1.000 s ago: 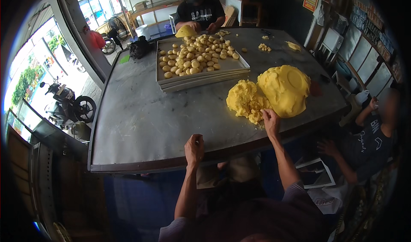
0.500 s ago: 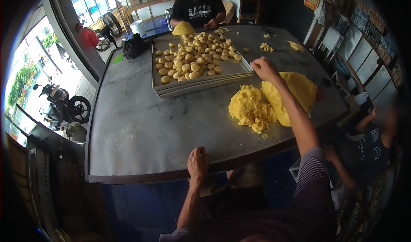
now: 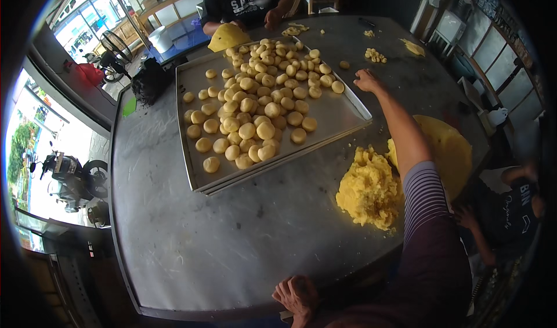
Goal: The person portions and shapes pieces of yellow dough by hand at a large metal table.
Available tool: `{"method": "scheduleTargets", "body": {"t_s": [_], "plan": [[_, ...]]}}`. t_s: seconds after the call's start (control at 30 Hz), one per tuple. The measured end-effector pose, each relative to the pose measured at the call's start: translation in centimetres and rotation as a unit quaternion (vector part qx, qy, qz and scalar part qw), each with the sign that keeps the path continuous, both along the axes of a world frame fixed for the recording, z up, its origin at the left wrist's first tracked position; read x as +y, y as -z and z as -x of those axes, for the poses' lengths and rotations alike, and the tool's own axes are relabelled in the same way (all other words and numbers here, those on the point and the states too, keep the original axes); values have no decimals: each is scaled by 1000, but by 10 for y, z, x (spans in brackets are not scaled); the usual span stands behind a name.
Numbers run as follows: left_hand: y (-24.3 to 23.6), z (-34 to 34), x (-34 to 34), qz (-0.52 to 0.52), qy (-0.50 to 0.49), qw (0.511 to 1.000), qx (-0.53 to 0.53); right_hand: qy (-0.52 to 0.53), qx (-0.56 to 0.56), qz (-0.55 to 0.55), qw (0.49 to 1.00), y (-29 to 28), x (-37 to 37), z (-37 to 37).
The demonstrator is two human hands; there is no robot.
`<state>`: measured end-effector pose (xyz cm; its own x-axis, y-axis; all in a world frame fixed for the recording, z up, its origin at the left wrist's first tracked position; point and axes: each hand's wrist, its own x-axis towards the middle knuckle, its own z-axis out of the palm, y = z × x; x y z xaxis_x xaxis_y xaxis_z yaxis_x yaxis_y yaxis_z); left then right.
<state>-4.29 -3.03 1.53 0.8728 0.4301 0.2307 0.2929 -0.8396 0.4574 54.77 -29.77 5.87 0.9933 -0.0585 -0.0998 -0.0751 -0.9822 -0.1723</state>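
My right hand (image 3: 369,82) is stretched far across the metal table, just beyond the right rim of a shallow tray (image 3: 200,183). Its fingers are bent together; whatever they may hold is hidden. A lone pale dough ball (image 3: 344,65) lies just past the fingertips. Heaped in the tray are many round dough balls (image 3: 266,130). Beneath my right forearm sit a crumbly yellow mound (image 3: 368,188) and a smooth yellow dough mass (image 3: 444,154), partly covered by the arm. On the table's near edge rests my left hand (image 3: 297,296), fingers loosely bent and apart, holding nothing visible.
Across the table a person in a black shirt (image 3: 249,3) has hands near a yellow sheet-like piece (image 3: 228,36). Small dough bits (image 3: 375,55) lie at the far right. A black bag (image 3: 152,81) stands on the far left edge. Another person (image 3: 505,212) is at the right.
The view has shifted forward over the table, so the tray looks larger. My right hand has reached farther out beside the tray; my left stays by the near edge, its fingers more spread.
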Motion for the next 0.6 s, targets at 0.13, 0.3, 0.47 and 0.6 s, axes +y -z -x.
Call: {"method": "scheduleTargets", "body": {"t_s": [0.13,0.3,0.47,0.6], "plan": [[-16,-19,-6,5,-46,998,-42,-7,-12,3,1000,20,22,-43],[7,-6,-6,-22,-49,996,75,-5,-35,-52,998,47,19,-92],[1,-15,-5,-22,-40,994,101,-43,7,-7,999,70,9,-121],[-5,-21,-7,-24,-32,991,130,-12,-9,-34,999,66,12,-117]]}}
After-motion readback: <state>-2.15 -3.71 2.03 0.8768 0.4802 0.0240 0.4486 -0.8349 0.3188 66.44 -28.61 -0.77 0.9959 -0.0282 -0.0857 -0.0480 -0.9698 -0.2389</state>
